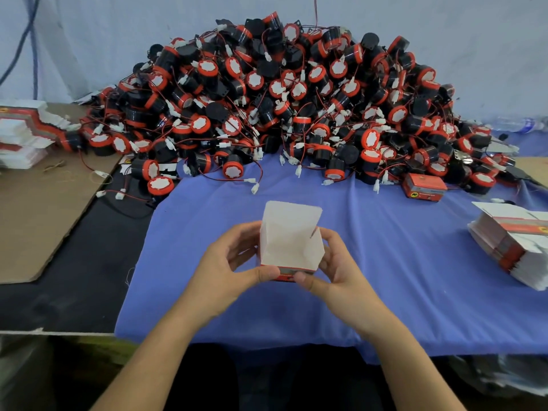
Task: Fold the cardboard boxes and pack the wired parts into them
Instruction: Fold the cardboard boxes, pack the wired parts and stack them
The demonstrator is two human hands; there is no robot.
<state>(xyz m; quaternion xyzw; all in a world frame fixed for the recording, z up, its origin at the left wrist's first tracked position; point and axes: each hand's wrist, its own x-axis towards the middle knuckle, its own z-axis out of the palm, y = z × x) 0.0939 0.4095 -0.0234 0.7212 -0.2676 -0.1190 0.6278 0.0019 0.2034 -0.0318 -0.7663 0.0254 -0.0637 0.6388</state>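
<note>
The left hand (pixel 234 262) and the right hand (pixel 335 271) each had a grip on the sides of a white box (pixel 289 235), with both thumbs on its red near edge. The box was held over the blue surface (pixel 385 277) with its top flap open. A big pile of wired parts (pixel 281 114) lay behind it.

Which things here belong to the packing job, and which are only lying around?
Job: open box in left hand and right hand; pile of wired parts; stack of flat boxes; closed box.
Lying about: brown cardboard sheet; plastic bottle.
</note>
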